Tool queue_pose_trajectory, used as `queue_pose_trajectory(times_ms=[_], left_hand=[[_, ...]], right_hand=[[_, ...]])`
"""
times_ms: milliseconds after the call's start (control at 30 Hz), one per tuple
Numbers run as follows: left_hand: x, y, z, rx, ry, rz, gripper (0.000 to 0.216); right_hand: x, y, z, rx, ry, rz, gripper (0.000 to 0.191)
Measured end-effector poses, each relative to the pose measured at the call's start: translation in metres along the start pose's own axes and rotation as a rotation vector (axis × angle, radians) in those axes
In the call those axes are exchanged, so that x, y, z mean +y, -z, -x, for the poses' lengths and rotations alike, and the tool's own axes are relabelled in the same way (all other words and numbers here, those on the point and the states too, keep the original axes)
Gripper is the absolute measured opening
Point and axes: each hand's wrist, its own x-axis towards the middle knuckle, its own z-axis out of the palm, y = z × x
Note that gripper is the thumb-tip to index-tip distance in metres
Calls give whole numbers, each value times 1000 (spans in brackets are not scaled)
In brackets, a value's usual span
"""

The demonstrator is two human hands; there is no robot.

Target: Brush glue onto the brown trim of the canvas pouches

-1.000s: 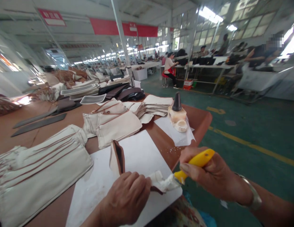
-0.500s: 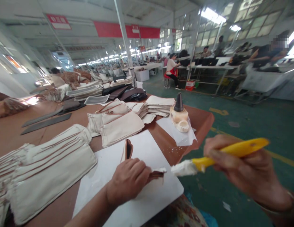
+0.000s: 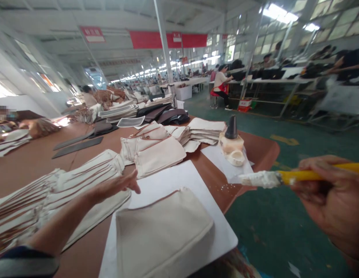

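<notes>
- At the right edge of the frame, the right hand grips a yellow brush. The fingers are curled tight round the handle. The white, gluey tip points left, up in the air over the table's corner. A second ago that tip was touching a small brown piece on the board; now it has lifted off and moved right.
- At the left middle, the left hand is flat and open, fingers stretched out, holding nothing. It reaches over the stack of striped cloth pieces. A moment ago it was pressing the small brown piece down.
- At the bottom middle, a cream cloth piece now lies flat on the white board. The small brown folded piece is gone from view. This looks like one gluing step is over and a fresh piece is ready.
- In the upper middle, a glue bottle with a dark cone top stands on white paper, near the brush tip but not touching it.
- More folded cloth sits behind the board on the brown table.
</notes>
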Motion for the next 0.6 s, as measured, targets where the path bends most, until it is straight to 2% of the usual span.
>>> queue_pose_trajectory(times_ms=[67,133,200,267,333,433,600], left_hand=[[-23,-20,-13,99,111,-176,62],[-24,-54,-30,142,118,-236,46],[-10,-95,-49,157,113,-244,40],[9,-132,-66,170,137,-265,40],[25,-156,-78,190,179,-286,40],[34,-169,-88,208,246,-297,39],[27,-163,-97,162,290,-271,36]], right_hand=[[6,-24,10,-21,-179,-172,25],[24,-48,18,-85,-262,-191,28],[51,-72,23,-179,-243,-59,33],[79,-95,26,-287,-151,133,40],[101,-119,26,-355,-80,221,42],[123,-155,26,-441,-1,282,39],[153,-197,32,-561,129,366,35]])
